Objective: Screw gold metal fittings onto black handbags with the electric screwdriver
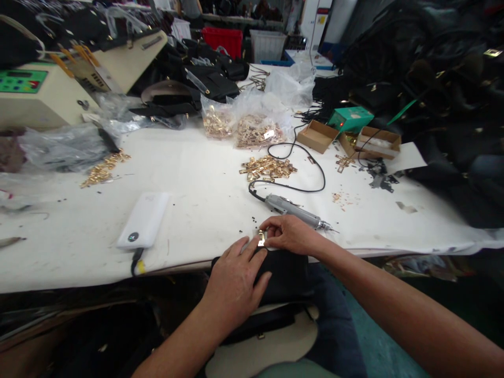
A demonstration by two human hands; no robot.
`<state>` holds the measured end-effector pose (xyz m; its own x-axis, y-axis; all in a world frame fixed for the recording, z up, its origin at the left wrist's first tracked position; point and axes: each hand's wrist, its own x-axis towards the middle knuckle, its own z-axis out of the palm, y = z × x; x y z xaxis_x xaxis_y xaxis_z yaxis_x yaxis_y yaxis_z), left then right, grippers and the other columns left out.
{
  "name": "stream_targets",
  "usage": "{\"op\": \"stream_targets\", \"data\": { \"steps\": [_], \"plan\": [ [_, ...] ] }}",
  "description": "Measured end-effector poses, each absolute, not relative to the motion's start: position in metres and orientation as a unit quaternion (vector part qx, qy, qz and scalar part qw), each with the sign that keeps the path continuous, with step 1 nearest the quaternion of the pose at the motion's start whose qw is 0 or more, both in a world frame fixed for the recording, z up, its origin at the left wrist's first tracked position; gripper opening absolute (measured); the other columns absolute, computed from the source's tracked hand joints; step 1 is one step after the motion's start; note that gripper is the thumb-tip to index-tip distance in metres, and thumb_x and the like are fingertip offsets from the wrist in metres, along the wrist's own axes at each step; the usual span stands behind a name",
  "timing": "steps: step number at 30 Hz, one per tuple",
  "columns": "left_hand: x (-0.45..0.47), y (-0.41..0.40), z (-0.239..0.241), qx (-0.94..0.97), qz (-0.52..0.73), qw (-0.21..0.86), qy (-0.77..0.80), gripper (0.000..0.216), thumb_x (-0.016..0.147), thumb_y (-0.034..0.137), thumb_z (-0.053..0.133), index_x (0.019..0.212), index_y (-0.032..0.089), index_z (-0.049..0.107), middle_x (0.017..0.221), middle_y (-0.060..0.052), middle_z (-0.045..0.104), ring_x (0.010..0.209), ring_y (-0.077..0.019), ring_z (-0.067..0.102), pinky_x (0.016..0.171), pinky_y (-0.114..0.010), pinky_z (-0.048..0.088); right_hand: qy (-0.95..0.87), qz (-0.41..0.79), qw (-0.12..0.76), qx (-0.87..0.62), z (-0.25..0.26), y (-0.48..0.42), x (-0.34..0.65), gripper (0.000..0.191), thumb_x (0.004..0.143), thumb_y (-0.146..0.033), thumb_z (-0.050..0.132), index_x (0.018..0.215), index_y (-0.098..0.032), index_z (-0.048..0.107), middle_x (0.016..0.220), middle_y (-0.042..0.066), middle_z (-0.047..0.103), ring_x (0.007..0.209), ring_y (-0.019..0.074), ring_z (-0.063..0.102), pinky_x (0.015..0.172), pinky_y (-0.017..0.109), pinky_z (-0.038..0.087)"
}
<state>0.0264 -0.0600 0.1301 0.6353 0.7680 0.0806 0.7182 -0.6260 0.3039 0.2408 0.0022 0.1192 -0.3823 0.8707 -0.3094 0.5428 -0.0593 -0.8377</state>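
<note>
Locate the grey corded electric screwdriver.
In the head view, the screwdriver lies right of centre on the white-covered table, just beyond the bare right hand.

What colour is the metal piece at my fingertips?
Gold; the metal piece shows best in the head view.

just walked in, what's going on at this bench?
A person has both hands at a small gold metal piece, at the near edge of the white table. The left hand lies over a black item; the right hand has its fingertips beside the piece. A corded grey tool lies unheld beyond.
</note>
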Motion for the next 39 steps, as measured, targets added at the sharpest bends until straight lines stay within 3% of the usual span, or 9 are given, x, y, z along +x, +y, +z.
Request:
{"op": "stream_targets", "data": {
  "steps": [9,15,24,28,31,34,37,39],
  "plan": [
    [0.027,-0.059,0.131,0.897,0.110,0.116,0.412,0.037,0.091,0.032,0.063,0.125,0.019,0.067,0.147,-0.013,0.057,0.131,-0.0363,0.053,0.106,-0.055,0.051,-0.664,0.500,0.173,-0.529,0.118,0.002,0.240,0.029,0.078,-0.017,0.072,0.107,-0.016,0.073,0.074,-0.003,0.069,0.062,0.0109,0.058,0.058,0.022,0.043],
    [0.027,-0.060,0.130,0.902,0.100,0.100,0.407,0.055,0.091,0.032,0.063,0.144,0.017,0.054,0.150,-0.012,0.055,0.130,-0.0349,0.054,0.106,-0.053,0.051,-0.669,0.494,0.175,-0.528,0.114,0.002,0.240,0.028,0.078,-0.018,0.070,0.106,-0.017,0.073,0.074,-0.002,0.068,0.062,0.0110,0.058,0.058,0.021,0.042],
    [0.033,-0.056,0.135,0.898,0.071,0.085,0.425,0.048,0.092,0.034,0.061,0.137,0.015,0.059,0.143,-0.013,0.060,0.125,-0.0329,0.055,0.101,-0.050,0.053,-0.669,0.508,0.170,-0.515,0.114,0.006,0.242,0.026,0.082,-0.021,0.067,0.107,-0.019,0.074,0.075,-0.001,0.069,0.063,0.0122,0.060,0.059,0.022,0.044],
    [0.033,-0.055,0.131,0.906,0.070,0.053,0.415,0.044,0.094,0.033,0.058,0.133,0.014,0.062,0.139,-0.012,0.063,0.121,-0.0324,0.057,0.097,-0.049,0.055,-0.641,0.485,0.215,-0.555,0.112,-0.003,0.235,0.024,0.086,-0.026,0.066,0.108,-0.018,0.073,0.073,-0.001,0.068,0.059,0.0124,0.059,0.058,0.023,0.044],
    [0.028,-0.052,0.119,0.913,0.107,-0.002,0.394,0.043,0.093,0.035,0.058,0.131,0.015,0.063,0.136,-0.011,0.066,0.118,-0.0322,0.060,0.094,-0.047,0.056,-0.646,0.399,0.292,-0.582,0.113,-0.011,0.236,0.023,0.088,-0.027,0.065,0.108,-0.019,0.073,0.081,0.002,0.071,0.068,0.0148,0.063,0.065,0.025,0.048],
    [0.024,-0.042,0.103,0.920,0.157,-0.047,0.356,0.042,0.092,0.039,0.060,0.129,0.019,0.065,0.134,-0.008,0.069,0.115,-0.0304,0.064,0.092,-0.044,0.057,-0.675,0.219,0.327,-0.624,0.118,-0.015,0.251,0.022,0.091,-0.030,0.063,0.110,-0.023,0.073,0.102,0.006,0.072,0.089,0.0197,0.066,0.082,0.030,0.050],
    [0.021,-0.032,0.093,0.924,0.184,-0.075,0.326,0.040,0.090,0.042,0.061,0.123,0.022,0.069,0.129,-0.007,0.071,0.109,-0.0293,0.067,0.085,-0.041,0.058,-0.669,0.084,0.255,-0.693,0.126,-0.014,0.276,0.032,0.088,-0.038,0.069,0.117,-0.025,0.071,0.115,0.009,0.069,0.108,0.0270,0.060,0.095,0.039,0.045],
    [0.021,-0.028,0.091,0.926,0.187,-0.086,0.317,0.039,0.089,0.044,0.061,0.119,0.022,0.071,0.125,-0.008,0.074,0.106,-0.0295,0.069,0.083,-0.042,0.059,-0.666,0.073,0.181,-0.720,0.129,-0.012,0.289,0.037,0.087,-0.045,0.070,0.117,-0.024,0.070,0.113,0.010,0.069,0.109,0.0294,0.059,0.095,0.041,0.044]
  ]
}}
